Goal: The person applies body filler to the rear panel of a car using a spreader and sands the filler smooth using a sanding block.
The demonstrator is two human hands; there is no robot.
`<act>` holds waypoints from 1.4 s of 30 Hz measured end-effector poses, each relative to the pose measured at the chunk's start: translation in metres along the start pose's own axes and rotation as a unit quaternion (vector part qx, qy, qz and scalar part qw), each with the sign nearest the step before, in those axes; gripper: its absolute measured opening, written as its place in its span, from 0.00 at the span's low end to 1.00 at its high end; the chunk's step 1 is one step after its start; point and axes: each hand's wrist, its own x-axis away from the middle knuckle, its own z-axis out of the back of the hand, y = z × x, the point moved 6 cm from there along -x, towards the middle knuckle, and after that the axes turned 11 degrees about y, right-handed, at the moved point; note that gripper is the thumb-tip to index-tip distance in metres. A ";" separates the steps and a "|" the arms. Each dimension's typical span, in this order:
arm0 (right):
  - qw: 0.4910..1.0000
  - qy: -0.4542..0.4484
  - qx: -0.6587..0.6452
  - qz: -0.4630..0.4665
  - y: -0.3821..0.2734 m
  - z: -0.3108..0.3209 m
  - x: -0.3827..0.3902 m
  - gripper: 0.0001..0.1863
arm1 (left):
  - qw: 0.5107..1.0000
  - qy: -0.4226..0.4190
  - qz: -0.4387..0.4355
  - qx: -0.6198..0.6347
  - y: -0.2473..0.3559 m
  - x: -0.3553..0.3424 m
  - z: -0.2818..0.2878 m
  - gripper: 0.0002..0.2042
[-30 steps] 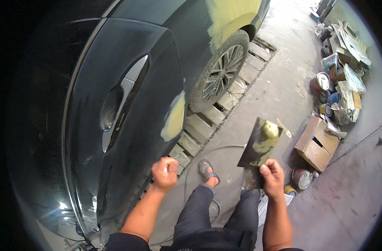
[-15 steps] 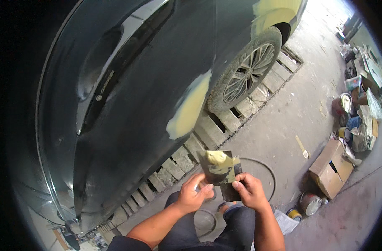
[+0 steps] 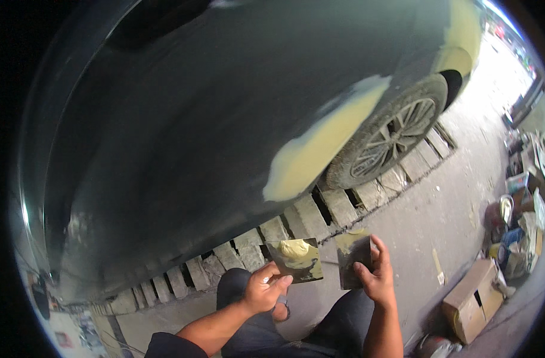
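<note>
My left hand (image 3: 264, 290) grips a thin dark spreader blade (image 3: 296, 260) carrying a lump of pale yellow filler. My right hand (image 3: 375, 274) holds a second dark plate (image 3: 351, 258) upright, smeared with the same yellow paste along its top edge. The two plates are side by side, a small gap between them, just above my knees. Ahead rises the dark side of a car (image 3: 183, 131) with a pale yellow filler patch (image 3: 320, 149) on the lower panel, close to the wheel (image 3: 392, 138).
Slatted concrete drain covers (image 3: 344, 206) run under the car. A cardboard box (image 3: 472, 301) sits on the concrete floor at the lower right. Cans, tins and clutter (image 3: 520, 224) are piled along the right edge.
One plate was in my right hand alone, then both hands met on it. Now each hand holds its own plate, apart. The view has swung closer to the car's lower panel.
</note>
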 end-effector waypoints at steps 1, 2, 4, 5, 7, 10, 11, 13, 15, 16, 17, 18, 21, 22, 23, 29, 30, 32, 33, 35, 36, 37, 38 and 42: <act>1.000 -0.002 0.011 0.012 0.003 -0.001 -0.003 0.36 | 1.000 0.018 0.021 0.014 -0.007 0.004 0.003 0.05; 0.999 -0.004 0.022 0.024 0.005 -0.001 -0.007 0.37 | 0.998 0.036 0.041 0.028 -0.014 0.010 0.006 0.05; 0.999 -0.001 0.015 0.036 0.005 -0.010 -0.008 0.37 | 0.995 0.069 0.062 0.042 -0.022 0.023 0.016 0.06; 0.998 -0.018 0.035 0.053 0.008 -0.015 -0.009 0.35 | 0.994 0.085 0.060 0.043 -0.025 0.030 0.022 0.07; 0.992 -0.049 0.076 0.086 0.014 -0.018 -0.011 0.33 | 0.991 0.102 0.066 0.064 -0.026 0.039 0.027 0.08; 0.994 -0.090 -0.023 0.052 0.016 -0.029 -0.007 0.31 | 0.980 0.126 0.075 0.131 -0.015 0.055 0.033 0.12; 0.991 -0.119 -0.037 0.055 0.018 -0.034 -0.006 0.32 | 0.974 0.141 0.071 0.163 -0.012 0.060 0.036 0.12; 0.980 -0.175 -0.064 0.062 0.019 -0.045 -0.003 0.34 | 0.965 0.173 0.046 0.189 -0.010 0.073 0.048 0.13; 0.973 -0.203 -0.106 0.032 0.017 -0.061 0.005 0.35 | 0.958 0.198 0.023 0.204 -0.012 0.090 0.063 0.13; 0.969 -0.215 -0.121 0.021 0.014 -0.069 0.010 0.35 | 0.951 0.219 0.025 0.217 -0.009 0.100 0.069 0.12; 0.965 -0.224 -0.136 0.010 0.012 -0.077 0.015 0.35 | 0.944 0.237 0.026 0.229 -0.006 0.110 0.075 0.11; 0.960 -0.246 -0.135 0.018 0.009 -0.084 0.019 0.30 | 0.935 0.256 0.013 0.243 0.001 0.115 0.077 0.10; 0.940 -0.274 -0.194 -0.063 0.007 -0.105 0.029 0.28 | 0.917 0.290 -0.008 0.275 0.028 0.118 0.074 0.09; 0.935 -0.291 -0.190 -0.071 0.008 -0.110 0.032 0.34 | 0.915 0.278 -0.008 0.292 0.034 0.116 0.073 0.08; 0.928 -0.294 -0.213 -0.082 0.006 -0.113 0.033 0.34 | 0.914 0.264 -0.009 0.308 0.035 0.115 0.072 0.08; 0.906 -0.338 -0.246 -0.065 -0.008 -0.128 0.063 0.36 | 0.906 0.245 -0.012 0.345 0.027 0.102 0.078 0.10; 0.905 -0.366 -0.217 0.024 -0.028 -0.133 0.070 0.32 | 0.905 0.238 -0.006 0.352 0.025 0.097 0.074 0.10; 0.891 -0.390 -0.157 0.170 -0.040 -0.135 0.082 0.27 | 0.905 0.239 0.005 0.353 0.018 0.089 0.064 0.10; 0.872 -0.395 -0.136 0.255 -0.056 -0.141 0.089 0.26 | 0.907 0.242 0.004 0.344 0.018 0.085 0.062 0.09; 0.870 -0.384 -0.107 0.289 -0.059 -0.152 0.098 0.24 | 0.915 0.253 -0.035 0.311 0.022 0.081 0.064 0.08; 0.878 -0.365 -0.073 0.302 -0.056 -0.153 0.098 0.24 | 0.915 0.254 -0.055 0.308 0.029 0.078 0.063 0.08; 0.883 -0.347 -0.039 0.313 -0.053 -0.154 0.098 0.24 | 0.914 0.256 -0.074 0.305 0.035 0.076 0.064 0.07; 0.879 -0.332 0.007 0.342 -0.054 -0.155 0.099 0.25 | 0.917 0.254 -0.083 0.295 0.038 0.075 0.065 0.07; 0.845 -0.290 0.131 0.431 -0.055 -0.158 0.101 0.28 | 0.919 0.236 -0.076 0.307 0.027 0.074 0.072 0.07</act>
